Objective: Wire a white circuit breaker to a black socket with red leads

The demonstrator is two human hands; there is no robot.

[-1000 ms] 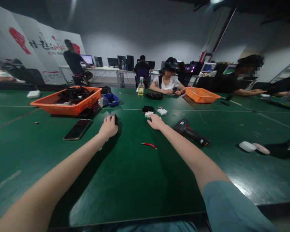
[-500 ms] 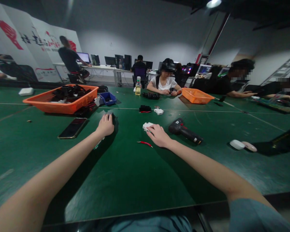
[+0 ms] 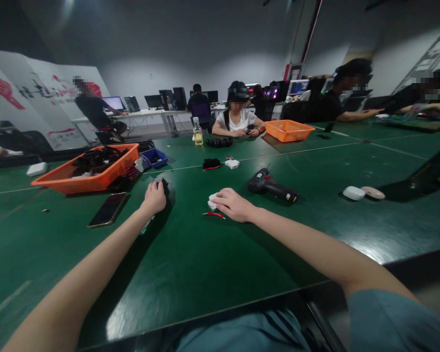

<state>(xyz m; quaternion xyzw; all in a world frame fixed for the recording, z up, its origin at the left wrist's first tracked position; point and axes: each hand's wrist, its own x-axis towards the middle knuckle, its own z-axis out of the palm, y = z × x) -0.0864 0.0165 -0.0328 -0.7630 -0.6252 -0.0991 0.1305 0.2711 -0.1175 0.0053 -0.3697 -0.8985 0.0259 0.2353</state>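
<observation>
My left hand (image 3: 154,197) lies far out on the green table (image 3: 205,264), closed over a small black part (image 3: 164,184) that mostly hides beneath it. My right hand (image 3: 233,204) rests on a small white part (image 3: 211,200), fingers curled over it. A short red wire (image 3: 213,214) lies on the table just beside my right hand. A black power screwdriver (image 3: 272,187) lies to the right of that hand. Beyond both hands sit another black part (image 3: 211,164) and a white part (image 3: 232,164).
An orange basket (image 3: 89,182) of black parts and a blue bin (image 3: 154,157) stand at the left, a phone (image 3: 107,209) in front of them. A second orange basket (image 3: 288,130) and a bottle (image 3: 197,132) stand near a seated person opposite. Two white oval pieces (image 3: 363,192) lie at the right.
My right hand has drawn the white part back toward me, close to the red wire. My left hand stays on the black part. The view has tilted and shifted.
</observation>
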